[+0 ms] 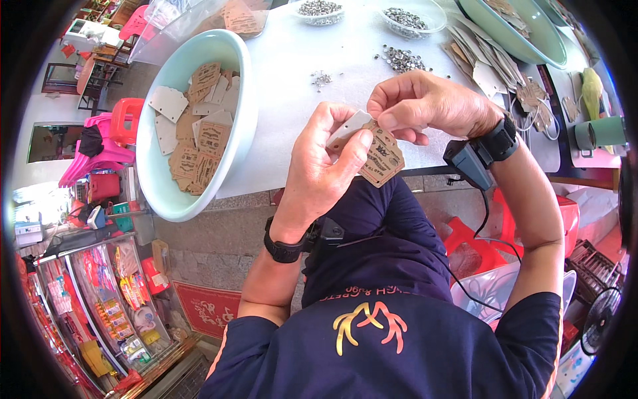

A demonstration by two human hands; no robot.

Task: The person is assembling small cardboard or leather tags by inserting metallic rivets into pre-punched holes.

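Observation:
My left hand (pixel 322 163) is closed around cardboard tags (pixel 383 158), thumb on top. One shows a brown printed face with cut corners; another turns up a pale side with small holes. At their upper edge my right hand (pixel 425 105) is pinched, its thumb and forefinger close to a corner of the brown tag. Whatever lies between those fingertips is hidden. Beyond the hands, a small cluster of tiny silvery pieces (pixel 321 80) and a larger heap of metal snap fasteners (pixel 404 60) lie on the white-covered table (pixel 279 126).
At the left edge stands a pale green basin (pixel 147 143) holding loose tags. Two clear tubs (pixel 435 25) of metal fasteners sit at the back. Stacked tags (pixel 484 56) and another green basin (pixel 555 43) are at the right, near a green mug (pixel 601 133). A cable (pixel 487 213) hangs from my right wrist device.

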